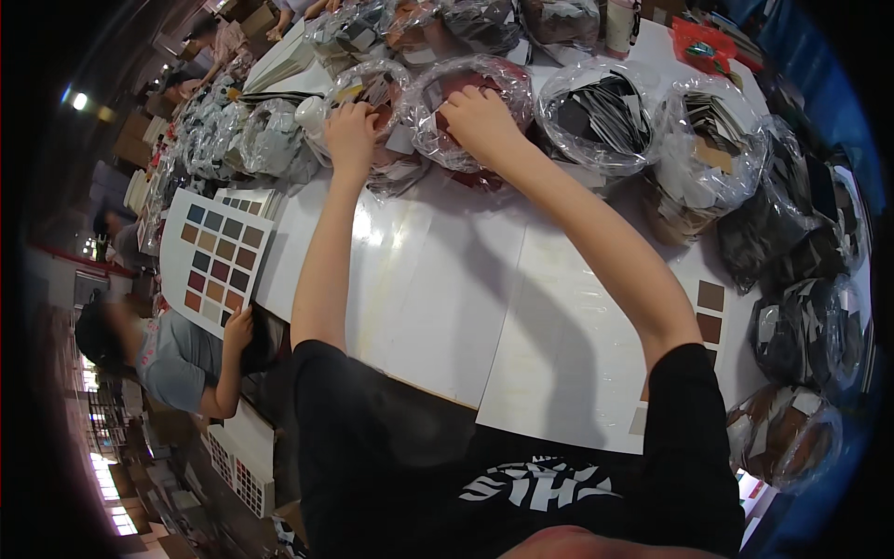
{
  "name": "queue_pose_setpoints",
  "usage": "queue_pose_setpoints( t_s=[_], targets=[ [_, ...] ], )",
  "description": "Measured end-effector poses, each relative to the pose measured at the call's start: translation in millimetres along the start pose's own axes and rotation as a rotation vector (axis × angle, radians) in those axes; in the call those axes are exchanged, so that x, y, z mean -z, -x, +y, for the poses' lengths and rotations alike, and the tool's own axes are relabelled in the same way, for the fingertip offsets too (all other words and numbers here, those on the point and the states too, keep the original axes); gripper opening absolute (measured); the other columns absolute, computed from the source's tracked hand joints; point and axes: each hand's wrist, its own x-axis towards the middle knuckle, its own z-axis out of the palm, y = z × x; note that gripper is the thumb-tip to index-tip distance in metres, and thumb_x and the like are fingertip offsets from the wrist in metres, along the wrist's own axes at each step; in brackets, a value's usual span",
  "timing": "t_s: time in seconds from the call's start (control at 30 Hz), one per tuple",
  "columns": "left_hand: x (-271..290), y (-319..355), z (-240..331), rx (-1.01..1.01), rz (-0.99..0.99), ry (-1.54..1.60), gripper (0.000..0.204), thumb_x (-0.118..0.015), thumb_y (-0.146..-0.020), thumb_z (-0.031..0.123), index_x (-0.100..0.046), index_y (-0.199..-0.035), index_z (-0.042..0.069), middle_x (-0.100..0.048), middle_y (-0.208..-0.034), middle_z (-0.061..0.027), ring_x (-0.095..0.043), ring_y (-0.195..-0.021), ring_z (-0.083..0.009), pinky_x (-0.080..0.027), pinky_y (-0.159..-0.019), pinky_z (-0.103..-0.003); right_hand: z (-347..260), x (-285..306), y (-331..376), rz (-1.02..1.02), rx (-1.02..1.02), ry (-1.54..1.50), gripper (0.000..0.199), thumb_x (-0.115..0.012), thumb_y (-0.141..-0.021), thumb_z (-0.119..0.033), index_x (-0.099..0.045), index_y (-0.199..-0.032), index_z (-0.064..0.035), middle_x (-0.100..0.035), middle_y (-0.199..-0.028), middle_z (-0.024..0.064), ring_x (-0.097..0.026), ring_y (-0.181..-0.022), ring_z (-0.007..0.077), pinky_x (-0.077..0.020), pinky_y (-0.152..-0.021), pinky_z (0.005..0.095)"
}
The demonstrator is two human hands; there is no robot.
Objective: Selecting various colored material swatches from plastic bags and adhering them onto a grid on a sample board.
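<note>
At the far side of the table, my left hand point(351, 138) reaches over the near rim of a clear plastic bag point(396, 166) of orange and brown swatches point(377, 88). Its fingers curl downward, and their tips are hidden. To its right, my right hand point(480, 121) dips into another clear plastic bag point(517, 88) with dark red swatches point(436, 91). Those fingers are bent too; whatever they grip is out of sight. Below my right forearm lies a large white sheet point(531, 373), with brown colour squares point(711, 296) along its right side.
More plastic bags of swatches, such as one with dark pieces point(605, 112), line the table's far and right edges. A white bottle point(310, 116) stands beside my left hand. At left, a co-worker point(177, 359) holds a colour-swatch card point(209, 261). A cup point(619, 26) stands at the back.
</note>
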Motion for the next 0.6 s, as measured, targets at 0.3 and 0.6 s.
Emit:
queue_pose_setpoints(
  t_s=[0.3, 0.6],
  targets=[
    [136.3, 78.9, 82.1, 0.472, 0.125, 0.942, 0.017, -0.052, -0.091, -0.003, -0.056, -0.107, 0.003, -0.057, -0.074, -0.0047, -0.054, -0.059, -0.0086, -0.046, -0.054, -0.024, -24.7, -24.6, -23.9, -0.150, -0.086, 0.185, 0.019, -0.059, -0.081, -0.019, -0.070, -0.095, -0.0102, -0.063, -0.102, 0.0050, -0.055, -0.101, 0.0222, -0.0410, -0.082, 0.0408],
    [236.3, 258.0, 176.5, 0.915, -0.298, 1.029, 0.013, -0.060, -0.089, 0.003, -0.061, -0.102, 0.002, -0.065, -0.080, -0.0045, -0.059, -0.065, -0.0085, -0.043, -0.054, -0.023, -20.8, -18.7, -23.0, -0.137, -0.108, 0.167, 0.017, -0.060, -0.081, -0.014, -0.057, -0.097, -0.0105, -0.063, -0.093, 0.0071, -0.066, -0.086, 0.0251, -0.0457, -0.077, 0.0442]
  ],
)
